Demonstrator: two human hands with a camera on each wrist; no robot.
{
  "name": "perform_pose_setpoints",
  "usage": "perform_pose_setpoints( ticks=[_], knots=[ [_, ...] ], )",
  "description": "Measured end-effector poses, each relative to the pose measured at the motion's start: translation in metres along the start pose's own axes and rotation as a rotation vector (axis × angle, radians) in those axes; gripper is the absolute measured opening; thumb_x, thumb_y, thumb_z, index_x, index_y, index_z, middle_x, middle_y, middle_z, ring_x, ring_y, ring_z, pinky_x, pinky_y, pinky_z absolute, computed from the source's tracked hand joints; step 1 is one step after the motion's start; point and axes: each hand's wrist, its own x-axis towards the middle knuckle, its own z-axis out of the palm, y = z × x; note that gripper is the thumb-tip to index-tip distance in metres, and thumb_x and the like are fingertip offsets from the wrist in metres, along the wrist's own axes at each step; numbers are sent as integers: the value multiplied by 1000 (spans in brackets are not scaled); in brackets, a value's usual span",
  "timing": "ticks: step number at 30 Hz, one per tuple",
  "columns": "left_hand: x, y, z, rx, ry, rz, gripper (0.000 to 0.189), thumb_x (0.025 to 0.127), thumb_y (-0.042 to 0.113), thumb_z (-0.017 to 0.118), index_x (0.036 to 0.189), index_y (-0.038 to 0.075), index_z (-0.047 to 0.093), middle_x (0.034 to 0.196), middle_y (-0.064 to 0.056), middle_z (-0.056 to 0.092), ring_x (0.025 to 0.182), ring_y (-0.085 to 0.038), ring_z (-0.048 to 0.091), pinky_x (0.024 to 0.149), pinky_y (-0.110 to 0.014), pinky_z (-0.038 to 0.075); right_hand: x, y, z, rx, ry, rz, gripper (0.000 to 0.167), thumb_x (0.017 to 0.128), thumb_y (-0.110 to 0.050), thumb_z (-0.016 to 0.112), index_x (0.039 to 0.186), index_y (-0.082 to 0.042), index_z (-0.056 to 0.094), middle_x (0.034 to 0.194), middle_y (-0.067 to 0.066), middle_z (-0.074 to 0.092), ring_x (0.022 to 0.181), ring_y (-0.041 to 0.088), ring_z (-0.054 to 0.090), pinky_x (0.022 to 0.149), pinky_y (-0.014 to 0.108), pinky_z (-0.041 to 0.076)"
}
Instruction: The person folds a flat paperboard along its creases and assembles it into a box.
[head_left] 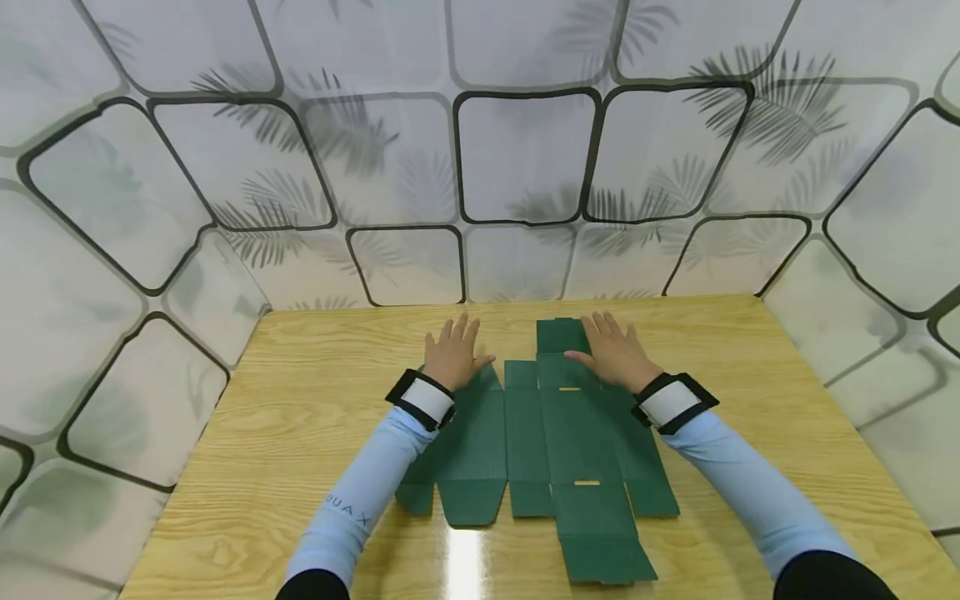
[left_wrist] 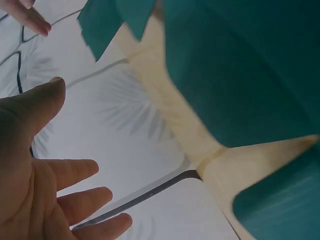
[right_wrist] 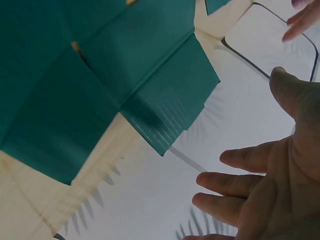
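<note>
A green cardboard box blank (head_left: 581,437) lies unfolded on the wooden table, with creases, slots and several flaps. My left hand (head_left: 452,354) is over its far left part, fingers spread and pointing away from me. Over the far right part is my right hand (head_left: 617,354), fingers also straight and thumb turned inward. Neither hand holds anything. In the left wrist view the left hand (left_wrist: 45,170) appears beside the green flaps (left_wrist: 240,65), with a gap between. The right wrist view likewise shows the right hand (right_wrist: 270,170) apart from a creased end flap (right_wrist: 170,95).
The light wood table (head_left: 300,400) carries the blank near its middle. Behind it and at both sides stand pale walls (head_left: 525,158) with a stone-outline and leaf pattern. Each wrist wears a strapped band (head_left: 427,400).
</note>
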Motion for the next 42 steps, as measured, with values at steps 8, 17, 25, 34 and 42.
perform_pose_setpoints(
  ticks=[8, 17, 25, 34, 42],
  knots=[
    [-25, 0, 18, 178, -104, 41, 71, 90, 55, 57, 149, 18, 40, 157, -7, 33, 142, -32, 33, 109, -58, 33, -26, -2, 17, -52, -39, -31, 73, 97, -43, 54, 147, 6, 32, 149, 33, 31, 140, 50, 25, 108, 71, 22],
    [-38, 0, 31, 250, -147, 69, 70, 88, 58, 57, 147, 23, 43, 154, -2, 39, 140, -29, 38, 105, -57, 39, -48, -4, 35, -25, -133, -29, 79, 95, -46, 56, 147, 8, 30, 151, 35, 24, 140, 51, 23, 105, 72, 25],
    [-45, -6, 37, 252, -111, 97, 68, 88, 57, 59, 145, 21, 47, 149, -3, 47, 132, -30, 47, 93, -51, 48, -64, -6, 49, 44, -204, -23, 89, 91, -48, 62, 147, 10, 28, 151, 38, 19, 139, 54, 21, 99, 73, 32],
    [-42, -7, 34, 254, -194, 133, 73, 86, 60, 60, 146, 20, 46, 149, -7, 46, 117, -30, 59, 81, -44, 54, -62, 3, 54, 119, -327, -52, 114, 78, -58, 72, 151, 8, 16, 154, 38, 2, 141, 57, 4, 93, 79, 29],
    [-48, 7, 18, 424, -300, 279, 107, 60, 60, 84, 150, 31, 36, 73, 3, 62, 55, -8, 42, 46, -23, 34, -21, 17, 44, 139, -458, -149, 123, 71, -45, 83, 152, 8, 8, 157, 33, -6, 144, 51, -7, 106, 76, 16]
  ],
)
